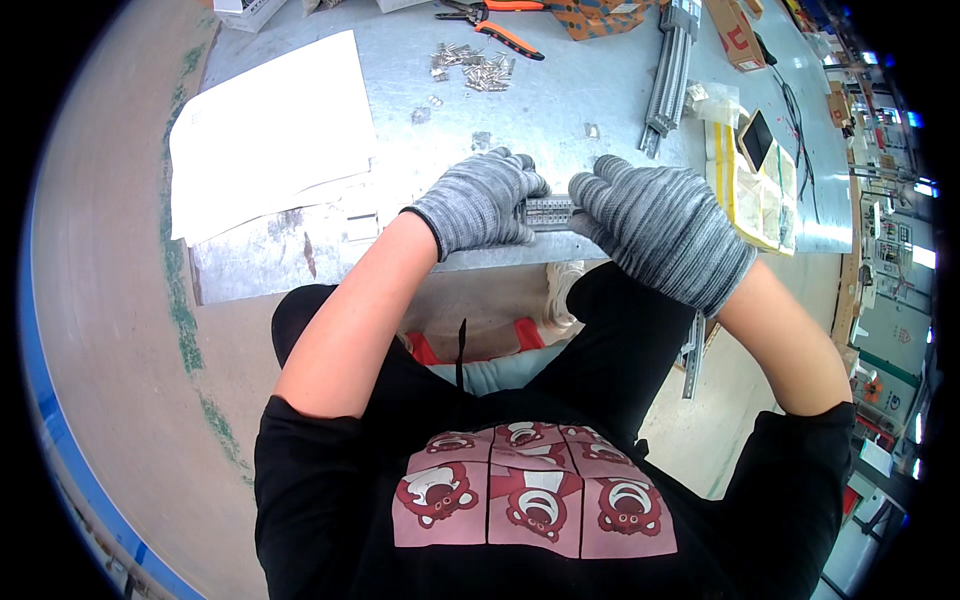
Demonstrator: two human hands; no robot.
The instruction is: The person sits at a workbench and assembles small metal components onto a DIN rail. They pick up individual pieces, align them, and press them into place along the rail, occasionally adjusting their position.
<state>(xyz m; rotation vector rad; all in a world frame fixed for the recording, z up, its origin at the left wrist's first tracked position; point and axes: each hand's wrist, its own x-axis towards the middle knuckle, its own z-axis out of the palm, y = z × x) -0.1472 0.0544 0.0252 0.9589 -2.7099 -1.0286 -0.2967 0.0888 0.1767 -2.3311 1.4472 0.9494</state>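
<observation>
A grey terminal block strip lies crosswise near the front edge of the metal table, with a row of small openings showing between my hands. My left hand, in a grey knit glove, closes on its left end. Gloved the same way, my right hand grips the right end, thumb and fingers bent toward it. Both gloves hide the strip's ends. Left of my left wrist, a short light metal piece lies on the table. Beyond my hands are a pile of small metal screws or pins and a few tiny clear pieces.
A large white paper sheet covers the table's left part. Orange-handled wire strippers lie at the back. Long grey strips are stacked at the right, beside a phone on a yellow-and-white bag. Cardboard boxes stand farther back.
</observation>
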